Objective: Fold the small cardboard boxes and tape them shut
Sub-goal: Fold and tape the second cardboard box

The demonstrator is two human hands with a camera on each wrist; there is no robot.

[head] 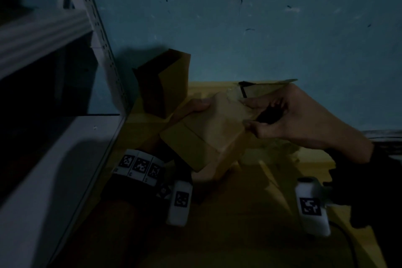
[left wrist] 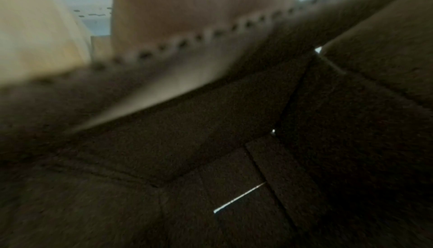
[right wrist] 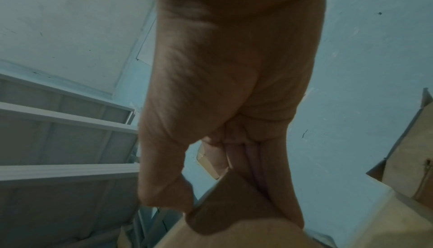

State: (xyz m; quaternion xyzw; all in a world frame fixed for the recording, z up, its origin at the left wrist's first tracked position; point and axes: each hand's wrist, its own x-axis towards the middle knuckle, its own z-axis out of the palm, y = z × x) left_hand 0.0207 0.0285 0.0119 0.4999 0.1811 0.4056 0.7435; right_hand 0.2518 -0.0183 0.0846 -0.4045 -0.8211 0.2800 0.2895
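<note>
box (head: 208, 128) held low over the yellow surface (head: 315, 163), left hand (head: 195, 105) gripping its far edge, right hand (head: 289, 119) pinching clear tape (head: 235, 95) at the top seam; likely light, stiff but dentable, best gripped by the corners.

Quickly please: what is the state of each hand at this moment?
Left hand: grips the far side of the cardboard box, steadying it.
Right hand: fingers curled, pinching a strip of clear tape at the box's top edge.
</note>
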